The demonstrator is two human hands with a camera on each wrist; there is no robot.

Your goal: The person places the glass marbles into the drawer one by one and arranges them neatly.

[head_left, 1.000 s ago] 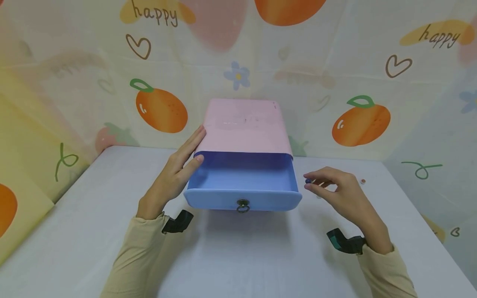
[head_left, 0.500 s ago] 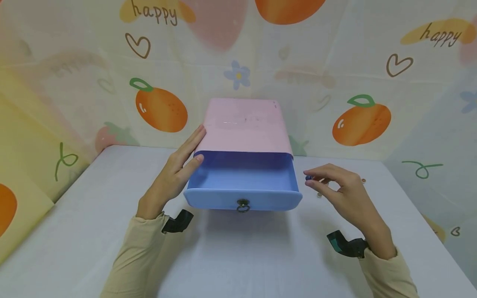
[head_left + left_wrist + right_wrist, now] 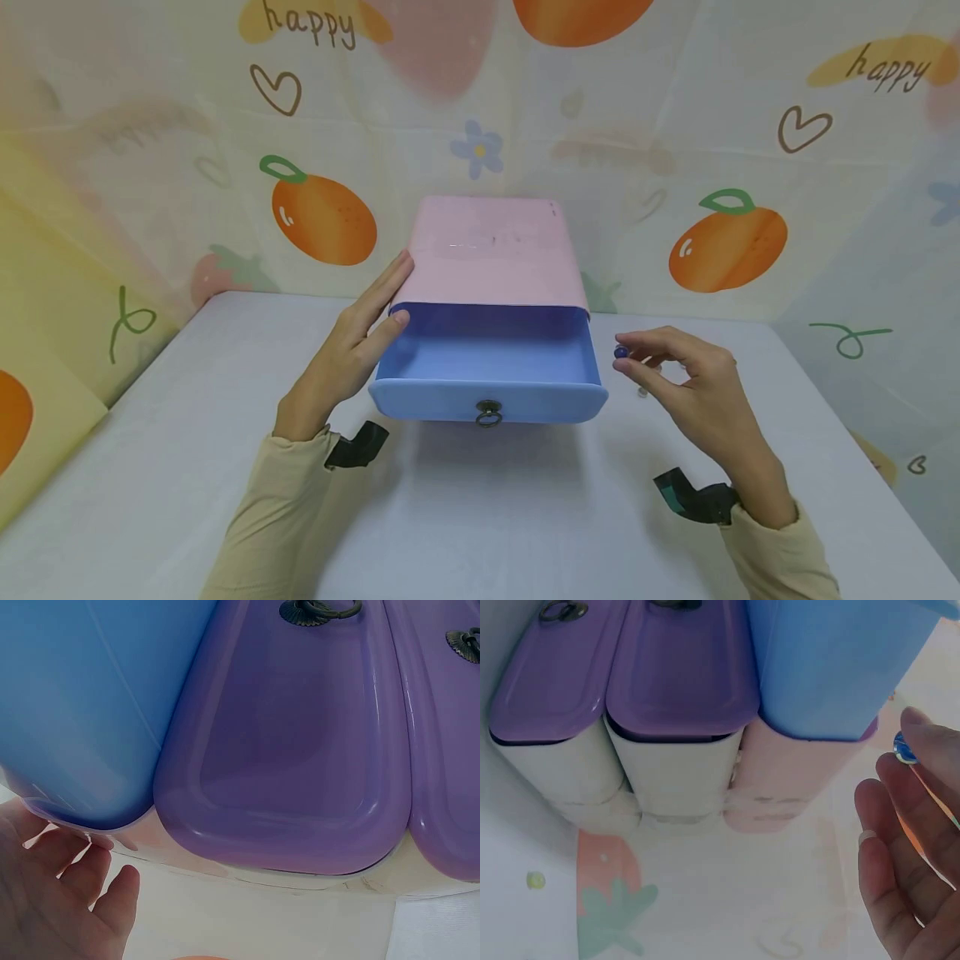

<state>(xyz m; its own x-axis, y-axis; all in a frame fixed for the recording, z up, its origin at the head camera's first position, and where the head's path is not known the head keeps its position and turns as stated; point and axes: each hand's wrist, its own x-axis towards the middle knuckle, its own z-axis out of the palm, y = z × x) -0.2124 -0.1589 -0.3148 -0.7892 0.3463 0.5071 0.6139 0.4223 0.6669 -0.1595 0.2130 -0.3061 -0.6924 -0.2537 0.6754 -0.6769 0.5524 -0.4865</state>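
In the head view, a pink drawer box (image 3: 491, 250) stands with its blue drawer (image 3: 487, 400) pulled out toward me. A ring handle (image 3: 489, 413) hangs on the drawer's front. My left hand (image 3: 341, 350) rests along the box's left side, fingers extended, thumb at the opening's edge. To the drawer's right, my right hand (image 3: 693, 371) pinches a small shiny blue marble (image 3: 622, 352) between thumb and forefinger. The right wrist view shows this marble (image 3: 902, 748) at the fingertips, apart from the blue drawer. No contents show inside the drawer.
Below the blue drawer are two purple drawers (image 3: 285, 735), both pushed in, with ring handles. A small clear object (image 3: 642, 392) lies on the white table beneath my right hand. A small yellow-green thing (image 3: 536, 880) appears on the tabletop. A printed cloth wall (image 3: 480, 100) stands behind.
My right hand has risen slightly, still pinching the marble. It now covers the small brownish object seen earlier on the table. The left hand and the drawer stay put.
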